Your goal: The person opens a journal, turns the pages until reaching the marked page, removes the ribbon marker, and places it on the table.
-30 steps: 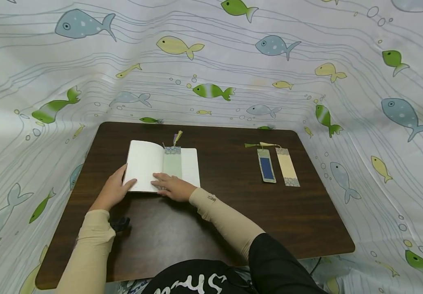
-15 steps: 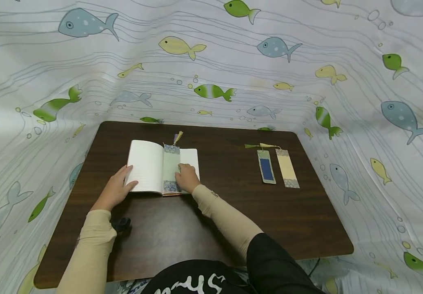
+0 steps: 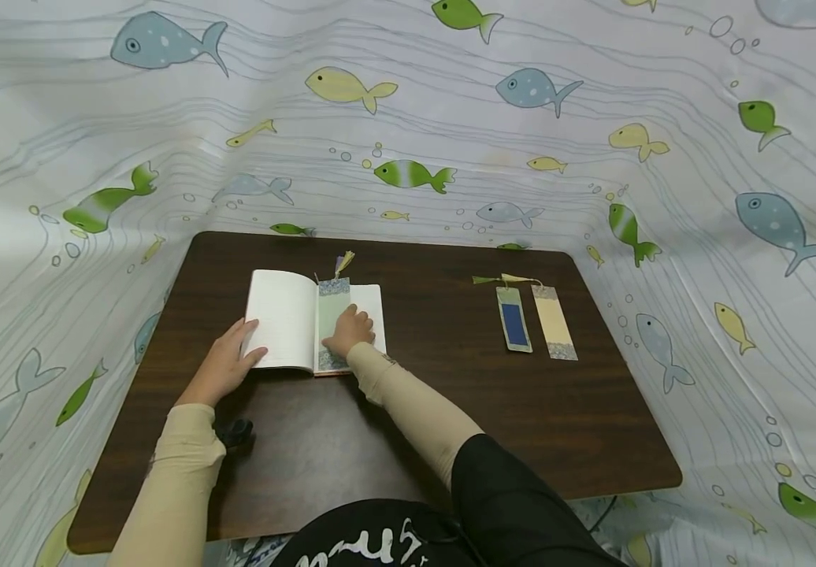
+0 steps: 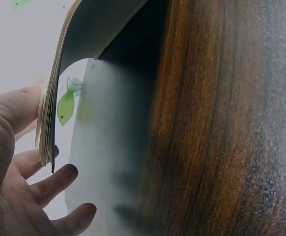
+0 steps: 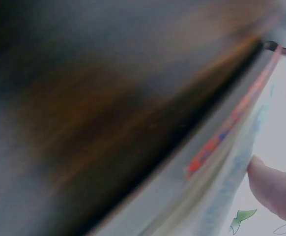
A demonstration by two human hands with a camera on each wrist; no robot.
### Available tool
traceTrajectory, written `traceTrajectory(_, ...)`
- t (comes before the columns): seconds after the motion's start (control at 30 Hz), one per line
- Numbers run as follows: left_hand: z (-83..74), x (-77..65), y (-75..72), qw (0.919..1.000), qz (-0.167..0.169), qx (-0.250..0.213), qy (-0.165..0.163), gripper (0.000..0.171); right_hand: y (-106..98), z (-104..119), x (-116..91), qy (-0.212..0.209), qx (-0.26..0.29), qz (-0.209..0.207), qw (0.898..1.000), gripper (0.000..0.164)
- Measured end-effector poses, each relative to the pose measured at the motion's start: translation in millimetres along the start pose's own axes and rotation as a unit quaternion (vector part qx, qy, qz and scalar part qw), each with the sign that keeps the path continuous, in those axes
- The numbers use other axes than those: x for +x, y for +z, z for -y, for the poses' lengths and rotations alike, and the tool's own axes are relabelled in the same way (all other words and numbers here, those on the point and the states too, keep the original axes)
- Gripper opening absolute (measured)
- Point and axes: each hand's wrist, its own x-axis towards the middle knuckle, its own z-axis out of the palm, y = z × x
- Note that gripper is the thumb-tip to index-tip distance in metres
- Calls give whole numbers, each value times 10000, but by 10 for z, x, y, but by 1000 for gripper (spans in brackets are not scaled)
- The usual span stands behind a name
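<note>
On the brown table [image 3: 450, 425], the left hand [image 3: 222, 358] pinches the outer left edge of the open book [image 3: 280, 319] between thumb and fingers. The right hand [image 3: 353, 331] lies over the other page, thumb touching the green bookmark [image 3: 334, 296] beside the fold; whether its fingers grip anything, I cannot tell. Well off to the right lie a blue-panelled bookmark [image 3: 514, 324] and a cream bookmark [image 3: 553, 315]. Behind hangs fish-print cloth [image 3: 450, 130].

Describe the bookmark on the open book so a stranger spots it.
On the brown table, find the open book at left. Partly under the right hand lies a pale green bookmark. Unlike the blue-panelled bookmark and cream bookmark, it lies on the pages.
</note>
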Motion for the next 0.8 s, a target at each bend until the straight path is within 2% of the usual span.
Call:
traceTrajectory(0.13, 9, -9, -2, 10000, -6, -42, 38, 68, 14, -12, 29, -151, 38, -18, 9999, 89)
traceTrajectory(0.23, 19, -14, -2, 10000, 71, -16, -5, 68, -7, -91, 38, -454, 654, -29, 9968, 77)
traceTrajectory(0.37, 34, -3, -9, 9999, 138, 18, -32, 69, -130, -322, 113, -753, 1682, -199, 9827, 66)
traceTrajectory(0.47, 54, -1, -20, 9999, 109, 22, 11, 69, -284, -673, 243, -786, 2120, -297, 9737, 65)
traceTrajectory(0.57, 71, -9, -20, 9999, 94, 42, 65, 69, -462, -1199, 365, -807, 2420, -175, 9668, 62)
traceTrajectory(0.67, 76, -7, -9, 9998, 137, 71, 81, 68, -625, -1773, 439, -707, 2219, -107, 9725, 55)
traceTrajectory(0.73, 76, -2, -2, 9998, 172, 61, 55, 69, -706, -2107, 475, -573, 1703, -181, 9836, 52)
traceTrajectory(0.8, 77, 7, 3, 9998, 173, 50, 44, 68, -781, -2344, 486, -308, 1217, -238, 9918, 50)
